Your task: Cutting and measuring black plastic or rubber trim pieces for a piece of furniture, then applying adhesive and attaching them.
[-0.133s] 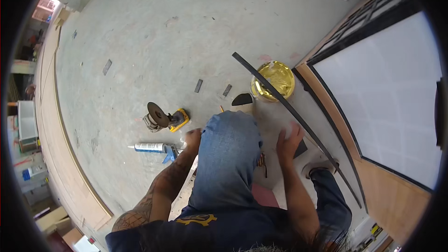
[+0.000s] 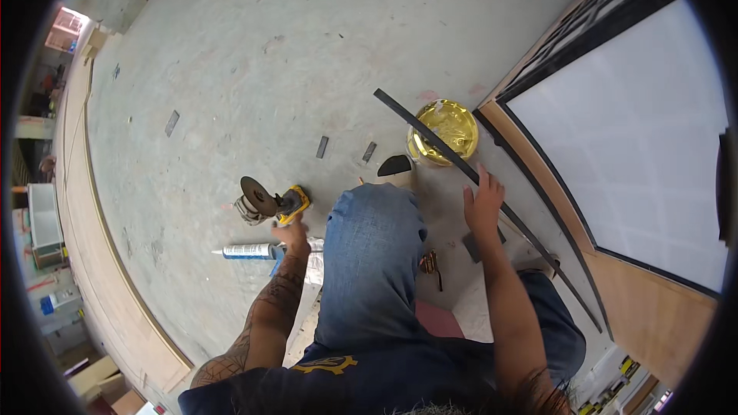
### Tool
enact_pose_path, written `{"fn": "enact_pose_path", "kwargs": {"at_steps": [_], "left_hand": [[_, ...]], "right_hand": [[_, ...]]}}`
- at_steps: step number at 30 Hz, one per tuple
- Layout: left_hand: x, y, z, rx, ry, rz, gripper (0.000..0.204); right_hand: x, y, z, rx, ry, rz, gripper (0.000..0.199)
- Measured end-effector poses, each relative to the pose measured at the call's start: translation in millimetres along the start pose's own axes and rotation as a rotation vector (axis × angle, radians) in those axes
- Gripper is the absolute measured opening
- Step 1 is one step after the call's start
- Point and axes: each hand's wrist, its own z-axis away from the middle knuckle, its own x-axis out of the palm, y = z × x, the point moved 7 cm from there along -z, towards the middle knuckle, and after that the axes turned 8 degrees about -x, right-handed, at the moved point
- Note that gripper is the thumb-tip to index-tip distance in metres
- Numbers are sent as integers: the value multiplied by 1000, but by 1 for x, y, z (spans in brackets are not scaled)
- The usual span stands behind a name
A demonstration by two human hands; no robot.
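Note:
A cordless angle grinder with a yellow and black body and a dark disc stands on the floor at left. My left hand is at its near end, thumb and fingers apart, partly hidden against the tool. Below it lies a caulking gun with a white and blue sealant tube, its handle partly behind my forearm. A long black strip slants across the gold lid of a bucket. My right hand is at the strip's middle, fingers stretched over it and thumb apart, not closed round it.
A wood-edged panel with a white face and black trim stands at right. Short dark offcuts lie ahead. A tape-like tool sits beside my knee. A long board runs along the left.
My left hand has moved left to the grinder. My right hand has moved up and forward onto the black strip. The whole view has shifted slightly.

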Motion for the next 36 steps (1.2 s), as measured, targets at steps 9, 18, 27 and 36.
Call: {"fn": "enact_pose_path", "kwargs": {"at_steps": [9, 18, 27, 36], "left_hand": [[0, 60, 0, 274, 7, -293, 74], [-8, -38, 43, 66, -243, -682, 79], [-70, -8, 9, 618, 271, -766, 56], [-75, -16, -85, 116, 131, -934, 77]], "right_hand": [[14, 10, -27, -33, -140, -118, 40], [23, -3, -39, -115, -113, -216, 35], [28, -27, -80, -169, -108, -48, 44], [44, -58, -101, -262, -26, -162, 37]]}}
